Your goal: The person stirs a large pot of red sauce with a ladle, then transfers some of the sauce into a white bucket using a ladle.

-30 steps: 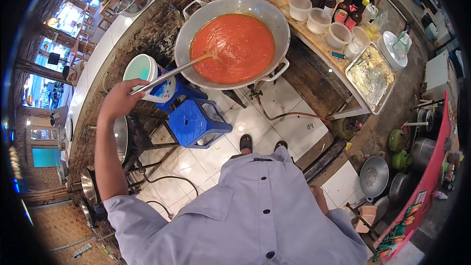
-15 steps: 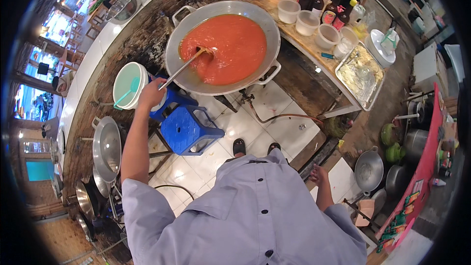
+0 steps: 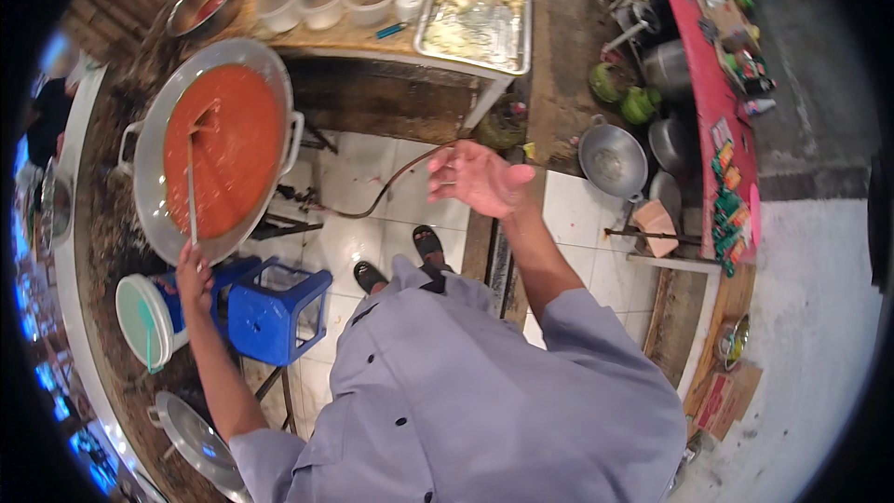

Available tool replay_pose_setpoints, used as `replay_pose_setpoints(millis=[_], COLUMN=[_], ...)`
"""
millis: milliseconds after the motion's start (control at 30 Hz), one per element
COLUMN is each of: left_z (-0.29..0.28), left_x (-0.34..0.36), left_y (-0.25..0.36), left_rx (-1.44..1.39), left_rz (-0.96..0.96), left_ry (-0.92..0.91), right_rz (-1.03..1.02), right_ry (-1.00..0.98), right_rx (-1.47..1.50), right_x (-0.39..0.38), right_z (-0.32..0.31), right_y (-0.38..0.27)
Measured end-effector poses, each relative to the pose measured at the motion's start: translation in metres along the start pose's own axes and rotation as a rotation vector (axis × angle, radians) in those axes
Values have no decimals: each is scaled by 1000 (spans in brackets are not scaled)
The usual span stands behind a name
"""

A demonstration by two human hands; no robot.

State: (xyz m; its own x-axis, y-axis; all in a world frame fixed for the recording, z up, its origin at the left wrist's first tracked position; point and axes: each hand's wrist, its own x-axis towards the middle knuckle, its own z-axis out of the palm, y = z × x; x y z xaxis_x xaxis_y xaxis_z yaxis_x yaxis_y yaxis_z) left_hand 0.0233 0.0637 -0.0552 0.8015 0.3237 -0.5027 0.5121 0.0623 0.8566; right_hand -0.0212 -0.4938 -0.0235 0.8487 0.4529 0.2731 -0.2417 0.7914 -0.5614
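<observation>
My left hand (image 3: 194, 275) grips the end of a long-handled ladle (image 3: 193, 188) at the near rim of a large metal wok (image 3: 152, 188). The ladle's head is partly sunk in thick orange-red sauce (image 3: 237, 144), which fills much of the wok. Out in front of my body, to the right, my right hand (image 3: 480, 179) is raised in the air with its fingers spread and nothing in it.
A blue stool (image 3: 261, 321) and a white bucket (image 3: 140, 312) stand near the wok. On the wooden table (image 3: 307, 42) are plastic tubs, bottles and a metal tray (image 3: 519, 37) with pale food. A gas hose (image 3: 372, 210) crosses the tiles. An empty metal pan (image 3: 613, 163) lies at right.
The view has swung to the right, so the wok now appears farther left. My right hand has come up from my side with its fingers spread; my left still holds the ladle.
</observation>
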Motion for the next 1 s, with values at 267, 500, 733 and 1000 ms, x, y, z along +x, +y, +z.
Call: replay_pose_setpoints(millis=[267, 500, 733, 1000], left_z=[-100, -158, -121, -50], left_x=[-110, -165, -95, -6], left_y=[112, 151, 104, 37], left_rx=[921, 1240, 1266, 1163], left_rz=[257, 248, 178, 257], left_ry=[39, 102, 206, 348], right_rz=[49, 625, 629, 1111], right_ry=[-73, 627, 689, 876], right_rx=[-30, -1975, -1438, -1003], right_x=[8, -25, -139, -176], right_z=[13, -63, -172, -138], right_y=[-18, -23, 32, 101])
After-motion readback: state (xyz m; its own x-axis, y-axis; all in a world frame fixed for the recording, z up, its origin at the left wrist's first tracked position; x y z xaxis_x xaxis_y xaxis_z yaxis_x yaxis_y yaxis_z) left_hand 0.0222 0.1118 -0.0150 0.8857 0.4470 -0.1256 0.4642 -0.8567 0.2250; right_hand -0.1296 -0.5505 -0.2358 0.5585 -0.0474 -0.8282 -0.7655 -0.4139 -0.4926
